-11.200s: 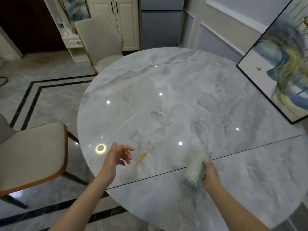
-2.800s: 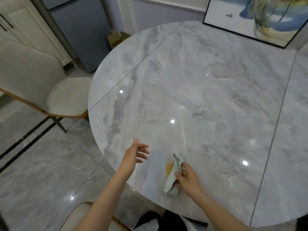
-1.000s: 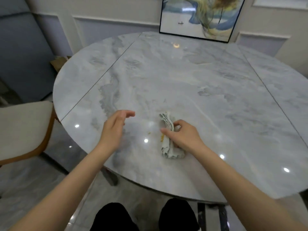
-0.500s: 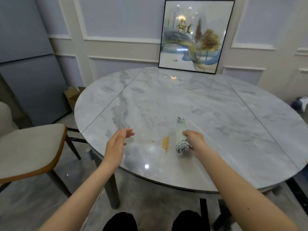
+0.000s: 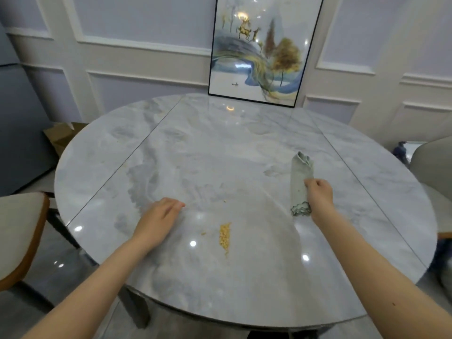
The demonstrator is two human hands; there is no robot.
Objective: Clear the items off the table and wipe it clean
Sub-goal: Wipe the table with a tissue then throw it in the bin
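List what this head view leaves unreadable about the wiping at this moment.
- Right hand: fingers curl behind the rolled cloth, so the grip is hidden.
- Yellow crumbs: too small to identify.
- Left hand: contact with the table unclear, motion-blurred.
- Table's near edge: underside and legs mostly hidden.

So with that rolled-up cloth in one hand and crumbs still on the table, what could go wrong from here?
1. The yellow crumbs lie fairly near the front edge of the marble table; a sweep toward the person could push them onto the floor.
2. The rolled cloth gripped by the right hand offers a narrow face, so stray crumbs may get missed.
3. The left hand is near the pile but not cupped at the edge to catch it.
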